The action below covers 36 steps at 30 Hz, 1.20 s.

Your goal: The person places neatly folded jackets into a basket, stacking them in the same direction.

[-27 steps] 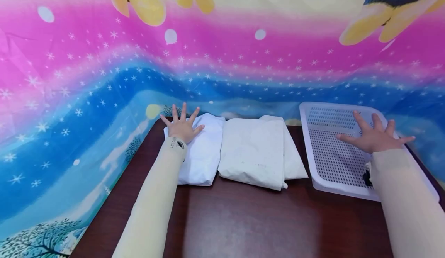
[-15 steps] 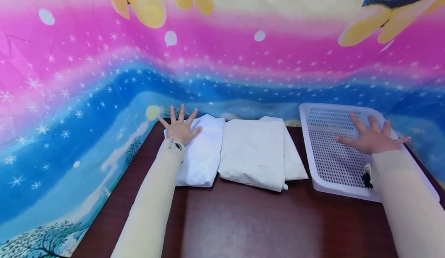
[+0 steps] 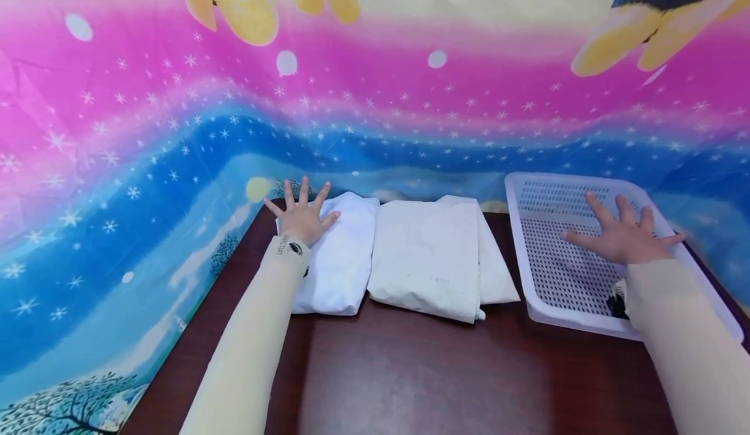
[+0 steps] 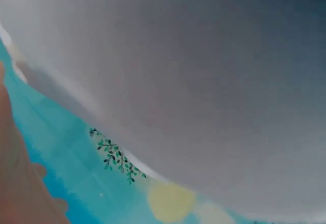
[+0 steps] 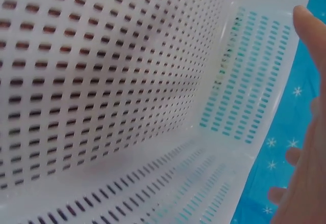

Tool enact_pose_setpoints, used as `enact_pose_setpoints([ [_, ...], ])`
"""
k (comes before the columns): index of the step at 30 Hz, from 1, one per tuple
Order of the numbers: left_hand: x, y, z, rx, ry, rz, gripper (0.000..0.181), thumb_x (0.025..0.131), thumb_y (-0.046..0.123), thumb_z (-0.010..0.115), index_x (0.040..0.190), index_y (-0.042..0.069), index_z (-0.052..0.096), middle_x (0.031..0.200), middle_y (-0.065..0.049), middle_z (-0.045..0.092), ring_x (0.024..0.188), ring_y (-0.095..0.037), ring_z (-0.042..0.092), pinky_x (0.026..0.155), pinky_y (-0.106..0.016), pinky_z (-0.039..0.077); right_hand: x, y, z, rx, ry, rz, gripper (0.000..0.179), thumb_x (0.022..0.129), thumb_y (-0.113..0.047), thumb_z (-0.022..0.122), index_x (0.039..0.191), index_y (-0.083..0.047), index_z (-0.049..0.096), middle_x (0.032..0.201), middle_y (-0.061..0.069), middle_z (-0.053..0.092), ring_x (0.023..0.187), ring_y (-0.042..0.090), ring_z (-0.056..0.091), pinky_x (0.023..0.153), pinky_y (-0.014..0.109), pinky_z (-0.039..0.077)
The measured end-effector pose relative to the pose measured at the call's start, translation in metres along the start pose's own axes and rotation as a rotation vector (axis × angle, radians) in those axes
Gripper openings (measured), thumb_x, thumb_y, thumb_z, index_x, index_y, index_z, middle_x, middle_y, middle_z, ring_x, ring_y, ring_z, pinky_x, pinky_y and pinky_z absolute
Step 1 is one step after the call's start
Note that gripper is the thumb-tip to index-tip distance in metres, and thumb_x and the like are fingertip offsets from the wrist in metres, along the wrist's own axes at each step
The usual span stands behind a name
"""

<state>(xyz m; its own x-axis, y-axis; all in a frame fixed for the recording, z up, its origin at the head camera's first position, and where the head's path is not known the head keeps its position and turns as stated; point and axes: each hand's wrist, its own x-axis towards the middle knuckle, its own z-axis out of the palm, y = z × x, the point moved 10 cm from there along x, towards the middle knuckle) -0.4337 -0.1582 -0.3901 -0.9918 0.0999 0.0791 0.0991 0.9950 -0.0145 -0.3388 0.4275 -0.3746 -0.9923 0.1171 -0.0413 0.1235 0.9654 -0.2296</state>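
Note:
My left hand (image 3: 301,217) lies flat with fingers spread on the far end of a folded white cloth (image 3: 336,259) at the table's back left. The left wrist view fills with that white cloth (image 4: 204,71) close up. A second folded white cloth (image 3: 430,256) lies beside it in the middle. My right hand (image 3: 624,236) is spread flat, fingers straight, over the floor of a white perforated plastic basket (image 3: 547,191) at the back right. The right wrist view shows the basket's slotted floor and corner (image 5: 127,81) with a fingertip (image 5: 308,25) at the rim.
The dark brown table (image 3: 410,376) runs toward me in front of the cloths. A bright pink and blue printed backdrop (image 3: 176,135) with snowflakes wraps the back and left sides, close behind the cloths and basket.
Both hands have drawn slightly toward me; otherwise the cloths and basket stay where they were.

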Motion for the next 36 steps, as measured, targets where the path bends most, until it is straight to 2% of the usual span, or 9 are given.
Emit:
enact_pose_setpoints([
  [4,-0.003,0.001,-0.003,-0.048,0.022,0.002,0.079,0.100,0.070,0.038,0.163,0.039,0.002,0.169,-0.014,-0.008,0.149,-0.052,-0.014,0.101,-0.087,0.001,0.000,-0.004,0.001,0.028,-0.015,-0.031,0.118,0.084,-0.080,0.055,0.162,-0.019,-0.010,0.156,0.038,-0.016,0.132,0.071,-0.025,0.075,0.090,-0.020],
  [10,-0.006,0.005,-0.011,-0.121,0.035,0.010,0.078,0.100,0.069,0.038,0.163,0.040,0.001,0.170,-0.013,-0.008,0.147,-0.050,-0.022,0.100,-0.087,-0.003,-0.003,-0.018,-0.003,0.025,-0.034,-0.070,0.114,0.086,-0.080,0.052,0.162,-0.021,-0.009,0.157,0.038,-0.018,0.131,0.071,-0.026,0.074,0.089,-0.021],
  [15,-0.016,0.012,-0.022,-0.192,0.019,-0.010,0.077,0.101,0.066,0.038,0.163,0.039,0.000,0.170,-0.013,-0.008,0.147,-0.050,-0.022,0.100,-0.087,-0.001,-0.007,-0.031,-0.005,0.033,-0.073,-0.078,0.111,0.088,-0.080,0.048,0.161,-0.023,-0.013,0.156,0.037,-0.022,0.131,0.071,-0.028,0.072,0.091,-0.017],
  [19,-0.022,0.020,-0.033,-0.274,0.038,-0.003,0.077,0.102,0.065,0.039,0.164,0.038,0.002,0.170,-0.014,-0.006,0.148,-0.051,-0.019,0.100,-0.087,-0.002,-0.013,-0.041,-0.011,0.046,-0.085,-0.085,0.107,0.091,-0.077,0.047,0.161,-0.023,-0.014,0.156,0.037,-0.023,0.131,0.072,-0.025,0.072,0.093,-0.012],
  [28,-0.036,0.039,-0.048,-0.407,0.070,0.043,0.077,0.102,0.063,0.041,0.163,0.039,0.000,0.170,-0.015,-0.001,0.151,-0.050,-0.006,0.105,-0.084,0.007,-0.029,-0.073,-0.033,0.074,-0.032,-0.129,0.100,0.094,-0.073,0.045,0.162,-0.027,-0.012,0.160,0.031,-0.025,0.137,0.070,-0.016,0.081,0.094,-0.001],
  [32,-0.043,0.046,-0.053,-0.470,0.103,0.063,0.077,0.102,0.061,0.043,0.164,0.038,0.004,0.169,-0.015,0.005,0.152,-0.048,0.004,0.107,-0.080,0.015,-0.038,-0.085,-0.041,0.096,0.019,-0.136,0.095,0.096,-0.070,0.046,0.163,-0.030,-0.009,0.161,0.031,-0.019,0.138,0.069,-0.012,0.084,0.093,0.007],
  [36,-0.053,0.054,-0.056,-0.524,0.129,0.092,0.075,0.103,0.058,0.045,0.165,0.032,0.010,0.167,-0.018,0.014,0.150,-0.047,0.016,0.108,-0.075,0.023,-0.051,-0.099,-0.048,0.127,0.074,-0.167,0.089,0.099,-0.062,0.048,0.164,-0.030,-0.004,0.162,0.033,-0.009,0.139,0.069,-0.005,0.084,0.091,0.018],
])
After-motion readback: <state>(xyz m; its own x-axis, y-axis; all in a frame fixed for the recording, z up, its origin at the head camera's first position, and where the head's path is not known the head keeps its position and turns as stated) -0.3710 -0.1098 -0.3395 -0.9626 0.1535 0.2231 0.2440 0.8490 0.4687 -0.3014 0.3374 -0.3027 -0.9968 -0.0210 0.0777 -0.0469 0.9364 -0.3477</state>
